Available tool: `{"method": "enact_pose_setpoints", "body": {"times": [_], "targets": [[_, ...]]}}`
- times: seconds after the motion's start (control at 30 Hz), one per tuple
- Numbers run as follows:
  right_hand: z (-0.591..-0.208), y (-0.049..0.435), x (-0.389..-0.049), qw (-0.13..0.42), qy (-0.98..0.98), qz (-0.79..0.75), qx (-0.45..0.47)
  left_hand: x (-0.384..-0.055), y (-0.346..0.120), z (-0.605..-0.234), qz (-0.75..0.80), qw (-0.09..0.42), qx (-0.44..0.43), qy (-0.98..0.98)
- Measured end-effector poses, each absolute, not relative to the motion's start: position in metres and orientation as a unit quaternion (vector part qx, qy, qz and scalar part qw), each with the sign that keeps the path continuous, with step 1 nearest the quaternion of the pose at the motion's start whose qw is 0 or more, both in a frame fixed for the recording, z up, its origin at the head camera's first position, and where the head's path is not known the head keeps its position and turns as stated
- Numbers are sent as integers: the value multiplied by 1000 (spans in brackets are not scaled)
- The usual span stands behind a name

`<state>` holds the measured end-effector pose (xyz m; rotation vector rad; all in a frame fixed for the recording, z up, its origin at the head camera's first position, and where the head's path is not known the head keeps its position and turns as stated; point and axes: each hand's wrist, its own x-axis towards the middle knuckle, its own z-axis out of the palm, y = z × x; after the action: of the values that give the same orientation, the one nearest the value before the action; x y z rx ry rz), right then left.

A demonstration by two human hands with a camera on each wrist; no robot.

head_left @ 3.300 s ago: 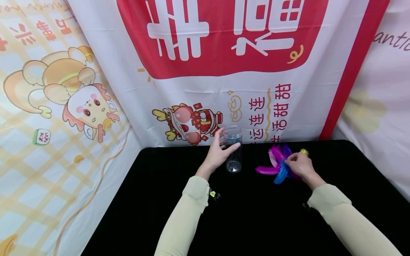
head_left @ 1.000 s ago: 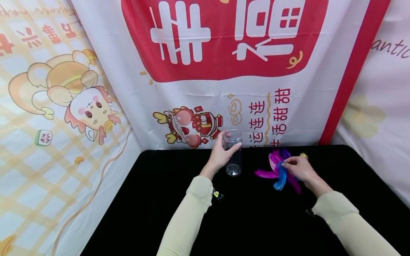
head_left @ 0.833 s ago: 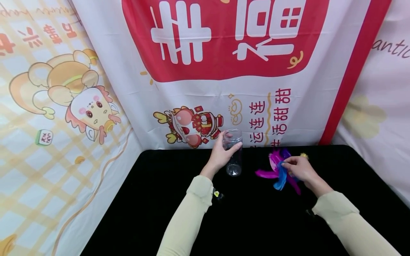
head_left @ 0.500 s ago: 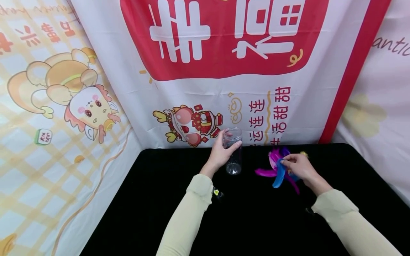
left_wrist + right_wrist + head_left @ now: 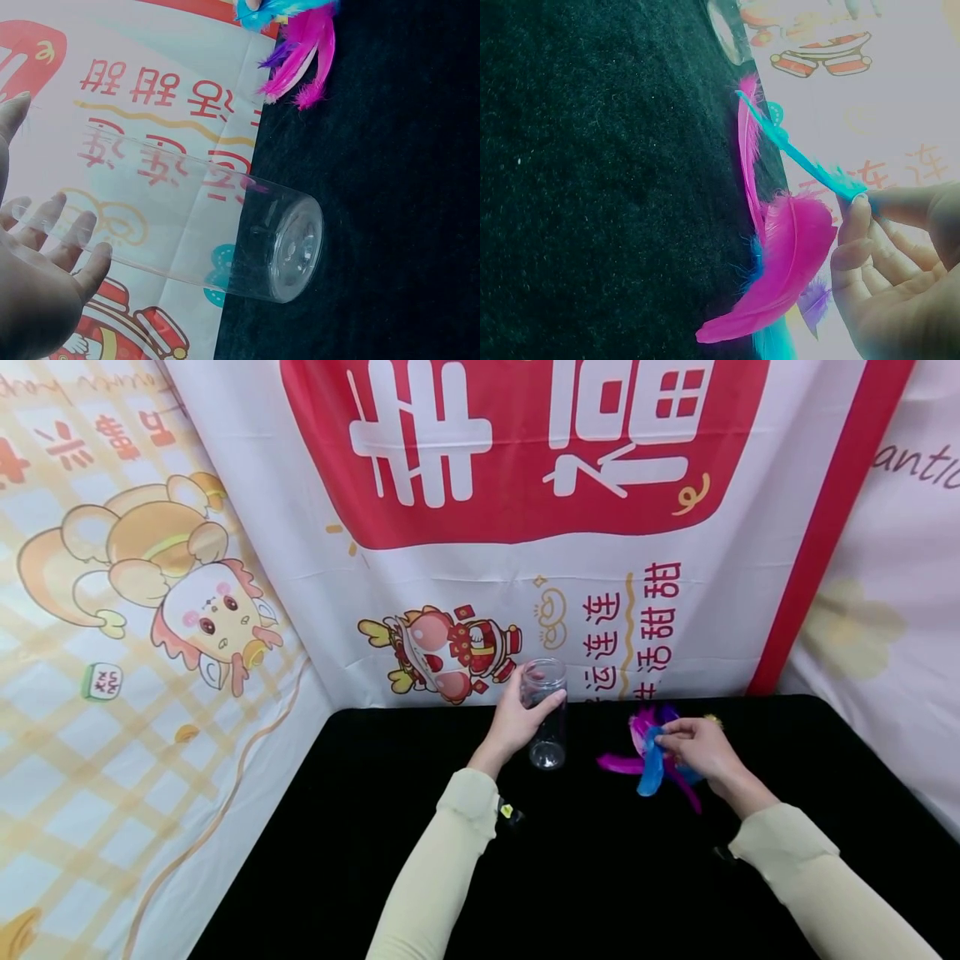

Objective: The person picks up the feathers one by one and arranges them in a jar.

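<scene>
My left hand (image 5: 516, 720) grips a clear plastic jar (image 5: 548, 747) near the back edge of the table, thumb on one side and fingers round the other. Its mouth is uppermost and nothing shows inside. Between thumb and index finger, my right hand (image 5: 703, 748) pinches a blue feather (image 5: 649, 773) by one end; the right wrist view shows this feather (image 5: 802, 160) slanting away from the fingertips. Under and beside that hand lie several loose feathers, among them magenta ones (image 5: 619, 764), a purple one (image 5: 814, 301) and a bit of yellow (image 5: 712, 721). The hand hides part of this pile.
A black cloth covers the table (image 5: 570, 877). Right behind it hangs a white and red printed sheet (image 5: 420, 568), with a checked cloth (image 5: 217, 760) at the left and a pale sheet (image 5: 885, 710) at the right.
The right hand has shifted slightly left and up, drawing the blue feather off the pile. The left hand stays on the jar, which has hardly moved.
</scene>
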<state>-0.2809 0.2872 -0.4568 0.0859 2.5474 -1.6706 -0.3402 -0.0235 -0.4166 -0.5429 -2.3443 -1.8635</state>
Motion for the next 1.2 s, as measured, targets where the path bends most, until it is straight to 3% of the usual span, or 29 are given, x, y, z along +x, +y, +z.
{"method": "enact_pose_setpoints", "body": {"times": [1.2], "targets": [[-450, 275, -279, 22, 815, -579, 8, -345, -25, -423, -615, 39, -190, -764]]}}
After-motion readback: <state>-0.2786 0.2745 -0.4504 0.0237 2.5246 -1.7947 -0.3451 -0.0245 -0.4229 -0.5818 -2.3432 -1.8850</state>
